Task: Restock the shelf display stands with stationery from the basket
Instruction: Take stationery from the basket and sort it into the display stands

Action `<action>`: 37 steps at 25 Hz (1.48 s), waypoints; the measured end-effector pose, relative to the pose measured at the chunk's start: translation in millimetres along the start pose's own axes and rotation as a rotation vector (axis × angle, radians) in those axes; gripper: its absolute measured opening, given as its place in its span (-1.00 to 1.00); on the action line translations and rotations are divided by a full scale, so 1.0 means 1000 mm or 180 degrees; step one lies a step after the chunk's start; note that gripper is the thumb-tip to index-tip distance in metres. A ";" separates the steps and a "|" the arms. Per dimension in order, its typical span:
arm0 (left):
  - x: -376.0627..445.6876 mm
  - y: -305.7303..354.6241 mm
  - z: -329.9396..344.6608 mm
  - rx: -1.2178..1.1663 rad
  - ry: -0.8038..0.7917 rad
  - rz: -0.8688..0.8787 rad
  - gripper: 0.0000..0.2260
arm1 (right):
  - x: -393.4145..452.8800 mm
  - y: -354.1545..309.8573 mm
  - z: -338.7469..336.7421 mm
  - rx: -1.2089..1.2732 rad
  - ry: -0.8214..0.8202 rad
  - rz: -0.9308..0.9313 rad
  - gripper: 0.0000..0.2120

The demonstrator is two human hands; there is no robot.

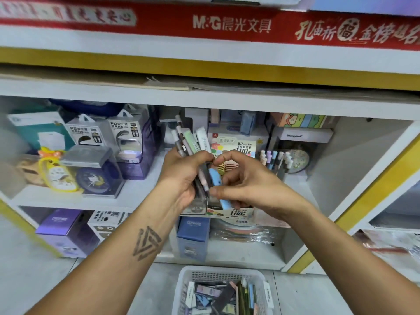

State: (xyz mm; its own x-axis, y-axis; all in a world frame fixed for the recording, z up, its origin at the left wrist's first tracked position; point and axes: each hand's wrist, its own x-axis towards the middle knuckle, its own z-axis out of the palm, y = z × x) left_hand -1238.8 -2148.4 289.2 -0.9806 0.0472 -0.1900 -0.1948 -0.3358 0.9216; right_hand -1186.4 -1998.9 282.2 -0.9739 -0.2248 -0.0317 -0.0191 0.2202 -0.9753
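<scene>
a: what is the left hand [181, 176] doing?

b: it grips a bunch of pens [189, 142], with the fingers curled tight round the middle of them. the pens are thin sticks in soft colours: brown, grey, pink, pale green and white.

a: which way do they point?

b: they stand almost straight up. their long way runs up and down, leaning a bit to the left at the top. the tops fan out above the fist and the bottoms poke out below the palm.

a: and the right hand [241, 185]?

b: it pinches a light blue pen [216, 178] between thumb and fingers. that pen is slanted, its top up near the left fingers and its bottom going down to the right, under the thumb. it touches the bunch.

a: where are all these pens?

b: up in the air, in front of the middle shelf [141, 192], just above a clear display stand [197, 208] with a colourful lead box [238, 212] beside it.

a: where is the basket [181, 289]?

b: down low on the floor, below the hands. it is white with little holes, and it holds more stationery lying flat in a jumble.

a: what else is on the shelf?

b: a cup of pastel pens [277, 160] standing up on the right, power bank boxes [109, 133] on the left, and a yellow clock [56, 173] near them.
</scene>
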 end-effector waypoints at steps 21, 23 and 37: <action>0.011 0.049 -0.116 -0.0025 0.0191 -0.0284 -0.55 | 0.066 0.004 0.026 -0.0491 0.0916 -0.0200 -0.85; 0.012 0.048 -0.119 0.0061 0.0134 -0.0328 -0.52 | 0.071 0.005 0.030 -0.0866 0.1000 -0.0353 -0.91; 0.014 0.046 -0.135 0.0318 -0.0138 -0.0569 -0.54 | 0.102 0.031 0.058 -0.2865 0.0696 -0.1000 -0.87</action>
State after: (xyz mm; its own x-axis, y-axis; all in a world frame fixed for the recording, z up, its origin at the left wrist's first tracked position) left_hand -1258.8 -2290.4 283.1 -0.9298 0.1389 -0.3408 -0.3647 -0.2235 0.9039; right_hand -1273.3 -2070.0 235.7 -0.9137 -0.2361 0.3308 -0.3619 0.8429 -0.3981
